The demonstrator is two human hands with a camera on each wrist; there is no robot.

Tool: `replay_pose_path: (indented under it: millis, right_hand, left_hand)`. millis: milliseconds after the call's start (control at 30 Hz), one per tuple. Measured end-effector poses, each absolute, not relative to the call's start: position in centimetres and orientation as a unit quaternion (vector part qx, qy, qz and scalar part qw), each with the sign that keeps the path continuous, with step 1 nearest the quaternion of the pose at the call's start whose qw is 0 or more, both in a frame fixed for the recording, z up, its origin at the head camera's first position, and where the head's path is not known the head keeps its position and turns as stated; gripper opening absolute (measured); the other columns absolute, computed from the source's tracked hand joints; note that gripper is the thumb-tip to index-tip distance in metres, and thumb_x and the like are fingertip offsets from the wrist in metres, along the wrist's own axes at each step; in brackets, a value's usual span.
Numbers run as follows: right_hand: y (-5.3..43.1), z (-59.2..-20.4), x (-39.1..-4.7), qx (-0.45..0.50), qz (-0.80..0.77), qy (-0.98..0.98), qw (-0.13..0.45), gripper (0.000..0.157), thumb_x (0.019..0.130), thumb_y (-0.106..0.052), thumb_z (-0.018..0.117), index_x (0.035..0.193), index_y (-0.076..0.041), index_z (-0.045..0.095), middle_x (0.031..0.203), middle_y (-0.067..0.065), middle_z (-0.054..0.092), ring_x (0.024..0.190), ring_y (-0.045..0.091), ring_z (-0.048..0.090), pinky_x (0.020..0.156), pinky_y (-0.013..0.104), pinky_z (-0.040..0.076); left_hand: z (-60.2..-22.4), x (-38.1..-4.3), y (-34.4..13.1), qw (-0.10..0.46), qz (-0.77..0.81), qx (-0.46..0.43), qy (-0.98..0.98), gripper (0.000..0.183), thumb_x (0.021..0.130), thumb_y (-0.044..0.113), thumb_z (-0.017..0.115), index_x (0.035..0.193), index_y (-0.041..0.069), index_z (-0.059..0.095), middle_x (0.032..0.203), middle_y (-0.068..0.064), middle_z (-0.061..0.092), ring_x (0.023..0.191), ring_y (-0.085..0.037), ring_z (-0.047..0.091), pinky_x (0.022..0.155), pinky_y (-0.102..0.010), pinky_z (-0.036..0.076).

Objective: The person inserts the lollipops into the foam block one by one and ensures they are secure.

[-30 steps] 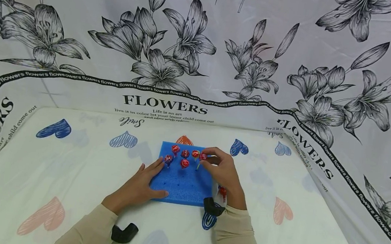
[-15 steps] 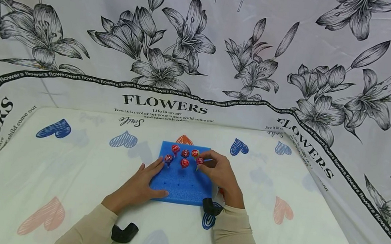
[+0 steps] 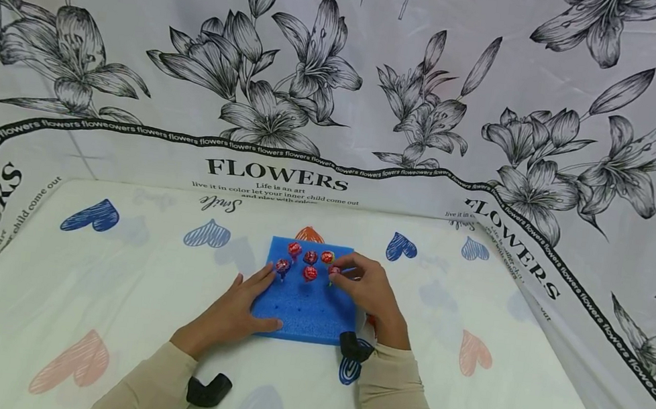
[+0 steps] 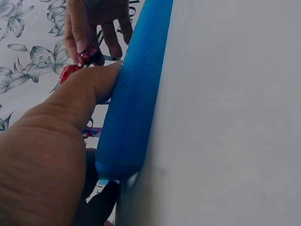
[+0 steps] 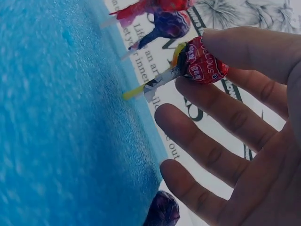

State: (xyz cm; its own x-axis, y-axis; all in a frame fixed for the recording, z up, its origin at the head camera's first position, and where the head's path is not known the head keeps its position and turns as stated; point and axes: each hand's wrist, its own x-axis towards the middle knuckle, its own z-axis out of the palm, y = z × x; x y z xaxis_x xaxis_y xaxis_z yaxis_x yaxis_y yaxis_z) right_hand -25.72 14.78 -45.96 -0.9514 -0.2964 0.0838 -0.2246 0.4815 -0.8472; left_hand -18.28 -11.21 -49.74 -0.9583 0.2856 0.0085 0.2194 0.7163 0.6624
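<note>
A blue foam block (image 3: 309, 320) lies on the table, with small holes in its top. My left hand (image 3: 231, 311) rests on its left side, fingers spread along the edge and thumb at the front. My right hand (image 3: 377, 296) pinches a red-wrapped lollipop (image 5: 202, 61) by its head between thumb and fingers. Its yellow stick (image 5: 133, 92) meets the foam in the right wrist view; how deep it sits I cannot tell. Several other lollipops (image 3: 310, 273) stand upright in the block, in a back row and in the row before it.
To the right of the block, a red wrapper (image 3: 371, 320) shows partly behind my right wrist. A dark purple wrapped thing (image 5: 162, 209) appears beyond the foam edge in the right wrist view. Black mounts (image 3: 209, 390) sit at both wrists. A flower-printed cloth (image 3: 292, 92) hangs behind the table.
My right hand has moved slightly down and toward me with the lollipop, bringing it in line with the second row. The left hand has stayed still.
</note>
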Motion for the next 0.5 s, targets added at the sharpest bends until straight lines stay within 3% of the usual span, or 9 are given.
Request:
replay_pose_path:
  millis: [233, 500]
  right_hand:
    - [14.05, -45.51, -25.56, -0.134, -0.470, 0.871, 0.048, 0.013, 0.085, -0.020, 0.076, 0.094, -0.019, 0.066, 0.104, 0.000, 0.065, 0.094, 0.022, 0.063, 0.081, 0.044, 0.054]
    - [14.44, -45.47, -25.48, -0.138, -0.466, 0.872, 0.060, 0.018, 0.084, -0.025, 0.077, 0.099, -0.023, 0.068, 0.104, -0.003, 0.065, 0.095, 0.020, 0.062, 0.083, 0.045, 0.053]
  left_hand:
    - [-49.82, -18.54, -11.25, 0.051, 0.347, 0.134, 0.927, 0.100, 0.077, 0.055, 0.074, 0.152, 0.009, 0.028, 0.160, -0.003, 0.015, 0.144, -0.033, 0.013, 0.114, -0.051, 0.004]
    - [-49.75, -18.53, -11.11, 0.058, 0.349, 0.128, 0.927, 0.099, 0.077, 0.055, 0.075, 0.152, 0.010, 0.028, 0.160, -0.003, 0.015, 0.144, -0.035, 0.011, 0.113, -0.053, 0.007]
